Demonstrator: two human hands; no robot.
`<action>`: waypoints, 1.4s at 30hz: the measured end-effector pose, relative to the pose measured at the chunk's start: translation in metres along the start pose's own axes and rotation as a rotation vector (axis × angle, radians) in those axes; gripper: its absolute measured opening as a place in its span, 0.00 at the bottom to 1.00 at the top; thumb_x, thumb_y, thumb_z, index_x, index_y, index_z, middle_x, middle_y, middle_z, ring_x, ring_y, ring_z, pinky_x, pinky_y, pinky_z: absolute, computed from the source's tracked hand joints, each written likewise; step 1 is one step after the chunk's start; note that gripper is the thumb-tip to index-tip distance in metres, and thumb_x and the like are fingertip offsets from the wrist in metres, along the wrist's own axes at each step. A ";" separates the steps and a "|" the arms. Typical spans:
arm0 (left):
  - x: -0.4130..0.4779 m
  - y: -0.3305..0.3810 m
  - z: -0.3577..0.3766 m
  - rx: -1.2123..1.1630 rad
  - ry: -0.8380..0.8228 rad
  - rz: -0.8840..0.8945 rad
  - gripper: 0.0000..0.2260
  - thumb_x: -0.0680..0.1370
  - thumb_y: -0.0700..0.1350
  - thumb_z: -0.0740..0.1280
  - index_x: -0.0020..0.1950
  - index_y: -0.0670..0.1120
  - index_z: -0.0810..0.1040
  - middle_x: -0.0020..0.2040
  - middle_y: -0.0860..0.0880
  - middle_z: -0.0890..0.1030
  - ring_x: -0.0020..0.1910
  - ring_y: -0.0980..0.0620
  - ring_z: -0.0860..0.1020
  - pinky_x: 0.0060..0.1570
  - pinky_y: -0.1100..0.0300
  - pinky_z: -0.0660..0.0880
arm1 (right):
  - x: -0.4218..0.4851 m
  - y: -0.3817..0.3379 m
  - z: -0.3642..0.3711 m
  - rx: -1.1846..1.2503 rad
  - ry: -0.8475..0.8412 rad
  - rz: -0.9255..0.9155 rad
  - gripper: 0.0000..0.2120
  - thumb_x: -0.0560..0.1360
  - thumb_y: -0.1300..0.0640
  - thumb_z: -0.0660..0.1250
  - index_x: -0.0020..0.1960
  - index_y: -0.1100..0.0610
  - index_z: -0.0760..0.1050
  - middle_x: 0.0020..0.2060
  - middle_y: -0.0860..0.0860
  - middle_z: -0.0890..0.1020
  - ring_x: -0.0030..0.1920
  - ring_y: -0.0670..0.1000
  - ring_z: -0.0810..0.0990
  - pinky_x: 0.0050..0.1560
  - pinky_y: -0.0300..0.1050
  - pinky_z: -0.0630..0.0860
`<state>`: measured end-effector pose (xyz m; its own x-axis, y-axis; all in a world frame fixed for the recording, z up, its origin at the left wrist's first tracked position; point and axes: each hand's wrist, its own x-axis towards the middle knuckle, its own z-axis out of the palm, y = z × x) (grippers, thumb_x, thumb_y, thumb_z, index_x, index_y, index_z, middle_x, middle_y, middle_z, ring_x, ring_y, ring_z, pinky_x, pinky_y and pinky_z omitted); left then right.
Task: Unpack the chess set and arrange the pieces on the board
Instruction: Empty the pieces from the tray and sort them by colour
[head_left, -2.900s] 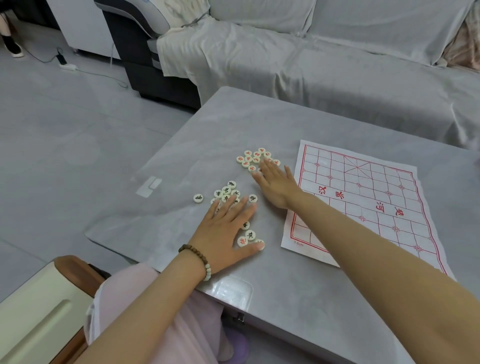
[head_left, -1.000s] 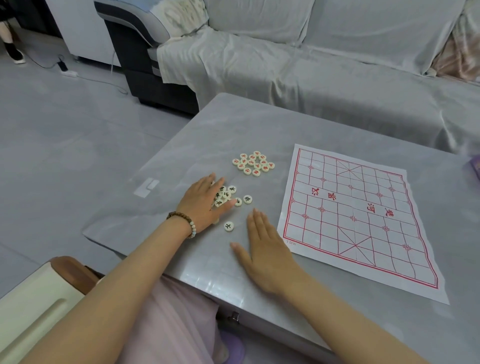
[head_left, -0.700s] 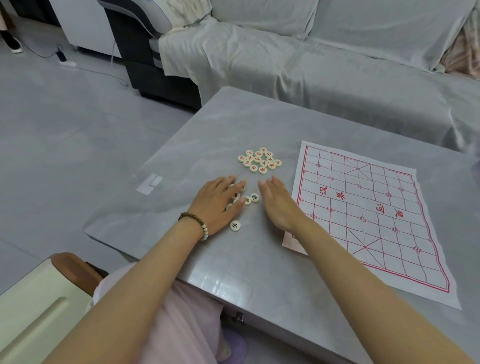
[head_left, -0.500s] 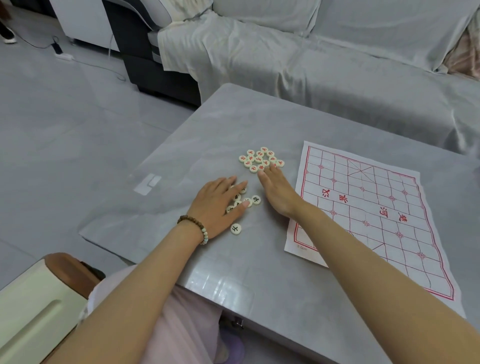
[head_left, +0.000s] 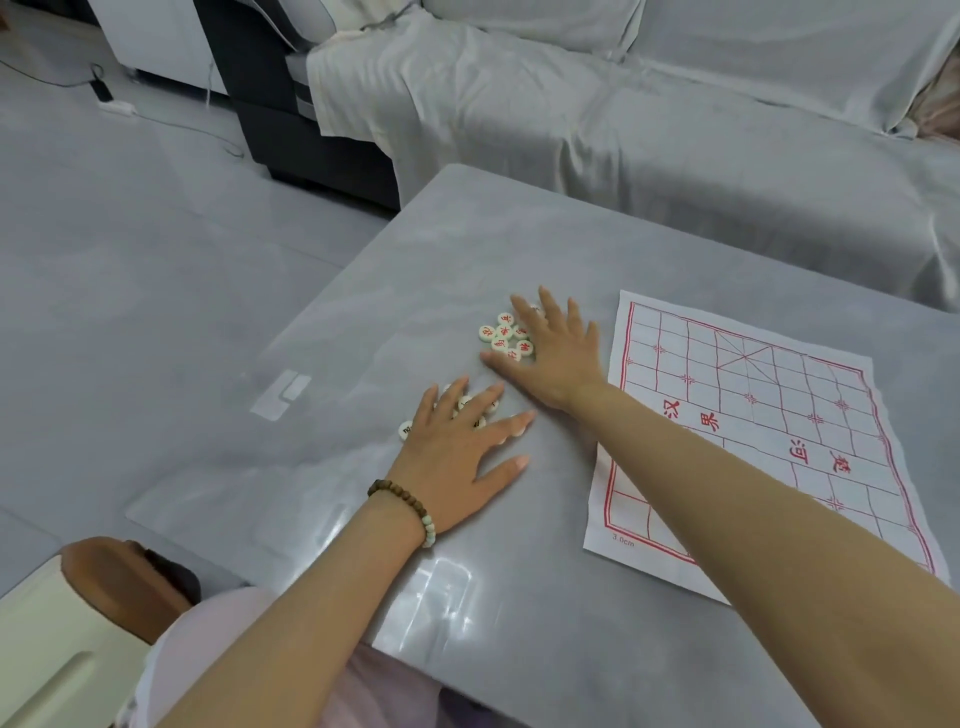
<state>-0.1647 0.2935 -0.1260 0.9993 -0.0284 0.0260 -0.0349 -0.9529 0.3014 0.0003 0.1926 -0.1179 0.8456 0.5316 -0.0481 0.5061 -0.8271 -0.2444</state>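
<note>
A white paper board (head_left: 769, 410) with a red grid lies flat on the grey table (head_left: 467, 249), right of centre, with no pieces on it. Several cream discs with red characters (head_left: 503, 332) form a cluster left of the board. My right hand (head_left: 553, 353) lies flat with spread fingers over the right part of that cluster. Nearer to me, several discs with black characters (head_left: 467, 408) lie under the spread fingers of my left hand (head_left: 457, 452), which rests palm down; one disc (head_left: 405, 429) shows at its left side.
A sofa under a grey sheet (head_left: 623, 130) runs along the table's far side. A clear strip of tape (head_left: 283, 392) sits on the table's left part. A cream and brown chair arm (head_left: 78, 613) is at the lower left, beside the table's near edge.
My right hand slid forward from beside the black discs onto the red cluster. My left hand shifted slightly and now covers more of the black discs, including the one that lay apart.
</note>
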 end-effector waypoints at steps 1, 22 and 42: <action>0.001 -0.001 0.000 -0.018 0.020 -0.008 0.30 0.71 0.67 0.39 0.71 0.65 0.59 0.76 0.54 0.56 0.75 0.48 0.48 0.73 0.50 0.41 | 0.006 -0.003 0.003 -0.004 0.011 0.013 0.36 0.71 0.29 0.53 0.75 0.41 0.49 0.77 0.47 0.46 0.76 0.57 0.42 0.72 0.62 0.41; -0.002 -0.018 -0.005 -0.106 0.026 -0.149 0.36 0.62 0.77 0.50 0.70 0.71 0.50 0.74 0.61 0.53 0.74 0.56 0.46 0.72 0.47 0.39 | 0.018 -0.001 0.002 0.320 0.223 -0.141 0.20 0.79 0.44 0.57 0.69 0.47 0.67 0.73 0.49 0.63 0.73 0.49 0.60 0.74 0.52 0.50; -0.014 -0.011 -0.011 -0.463 0.321 -0.190 0.30 0.73 0.63 0.63 0.71 0.52 0.64 0.68 0.57 0.66 0.67 0.61 0.61 0.67 0.66 0.59 | -0.125 0.066 0.001 -0.019 -0.029 -0.028 0.43 0.65 0.30 0.24 0.76 0.48 0.37 0.76 0.45 0.40 0.75 0.47 0.36 0.74 0.50 0.35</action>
<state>-0.1788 0.3072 -0.1192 0.9362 0.2912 0.1966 0.0680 -0.6991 0.7118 -0.0719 0.0722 -0.1289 0.8258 0.5596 -0.0701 0.5329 -0.8149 -0.2281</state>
